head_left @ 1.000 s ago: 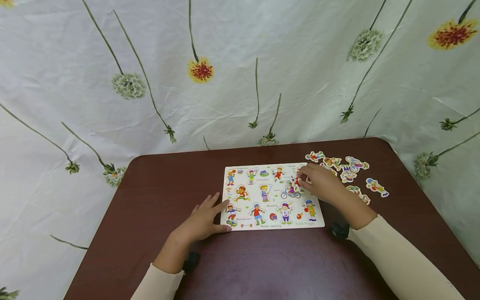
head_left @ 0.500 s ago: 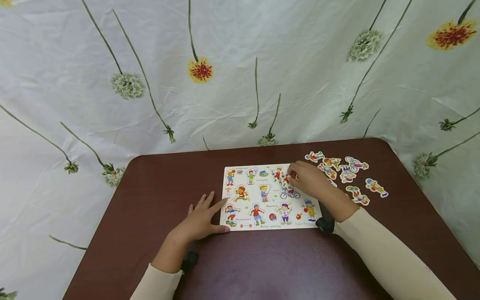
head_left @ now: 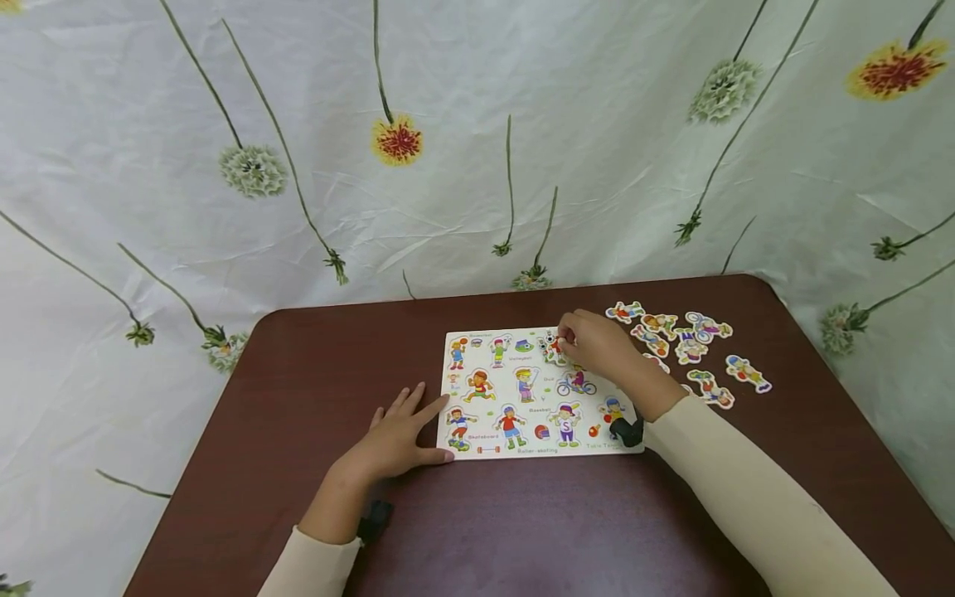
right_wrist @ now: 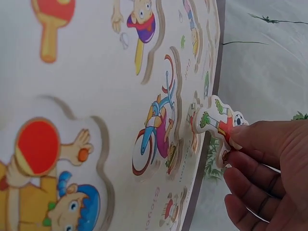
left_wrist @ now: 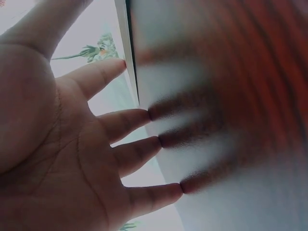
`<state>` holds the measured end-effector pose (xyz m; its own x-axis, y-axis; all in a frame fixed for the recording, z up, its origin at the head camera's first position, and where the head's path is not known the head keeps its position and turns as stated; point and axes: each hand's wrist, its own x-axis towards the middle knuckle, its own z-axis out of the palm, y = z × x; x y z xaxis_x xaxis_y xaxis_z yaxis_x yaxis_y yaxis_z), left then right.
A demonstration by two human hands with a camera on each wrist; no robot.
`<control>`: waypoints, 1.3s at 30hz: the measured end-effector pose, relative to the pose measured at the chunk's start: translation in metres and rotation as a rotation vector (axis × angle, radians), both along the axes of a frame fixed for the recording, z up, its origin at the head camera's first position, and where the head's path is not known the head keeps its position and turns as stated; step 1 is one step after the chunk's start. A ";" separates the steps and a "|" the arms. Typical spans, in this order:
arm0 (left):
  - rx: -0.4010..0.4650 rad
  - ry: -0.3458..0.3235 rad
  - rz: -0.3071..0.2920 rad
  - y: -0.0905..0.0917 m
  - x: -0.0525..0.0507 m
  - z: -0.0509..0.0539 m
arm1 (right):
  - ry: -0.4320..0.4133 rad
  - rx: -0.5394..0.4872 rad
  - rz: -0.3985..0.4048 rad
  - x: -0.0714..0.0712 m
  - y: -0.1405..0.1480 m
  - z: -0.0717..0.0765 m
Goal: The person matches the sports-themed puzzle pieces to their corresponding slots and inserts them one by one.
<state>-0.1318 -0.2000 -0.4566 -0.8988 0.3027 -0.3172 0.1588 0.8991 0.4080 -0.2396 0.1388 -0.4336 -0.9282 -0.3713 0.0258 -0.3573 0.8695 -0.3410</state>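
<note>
My right hand (head_left: 600, 344) pinches a soccer-player puzzle piece (right_wrist: 219, 122) between thumb and fingers. In the head view this piece is over the upper right of the white puzzle board (head_left: 500, 414), at the printed soccer player, and partly covered by the fingers. The right wrist view shows it tilted, close to the board's surface. My left hand (head_left: 395, 439) lies with fingers spread at the board's left edge, thumb and index touching that edge. In the left wrist view, the left hand's fingertips (left_wrist: 154, 139) touch the dark tabletop.
Several loose puzzle pieces (head_left: 690, 347) lie in a group on the brown table (head_left: 336, 356), right of the board; one piece (head_left: 748, 374) lies apart from the rest. Behind the table hangs a white cloth (head_left: 448, 215) with a flower print.
My right hand has moved left across the board with the soccer-player piece, from the right edge to the printed soccer player. The left hand has stayed almost still.
</note>
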 end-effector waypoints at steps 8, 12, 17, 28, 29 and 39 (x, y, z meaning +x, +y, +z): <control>-0.008 -0.002 0.012 0.000 0.000 0.001 | -0.034 0.002 0.000 -0.009 -0.005 -0.005; -0.004 -0.005 0.009 0.000 0.000 0.002 | -0.043 0.017 0.007 -0.011 -0.008 -0.005; -0.006 -0.006 0.009 0.001 0.000 0.002 | -0.050 0.033 0.007 -0.012 -0.010 -0.006; 0.008 -0.015 0.015 0.002 0.001 0.005 | -0.072 0.042 0.018 -0.016 -0.011 -0.011; 0.009 -0.015 0.016 0.002 0.001 0.005 | -0.079 0.039 0.021 -0.017 -0.011 -0.012; 0.013 -0.021 0.022 0.001 0.002 0.003 | -0.137 -0.018 0.043 -0.023 -0.011 -0.018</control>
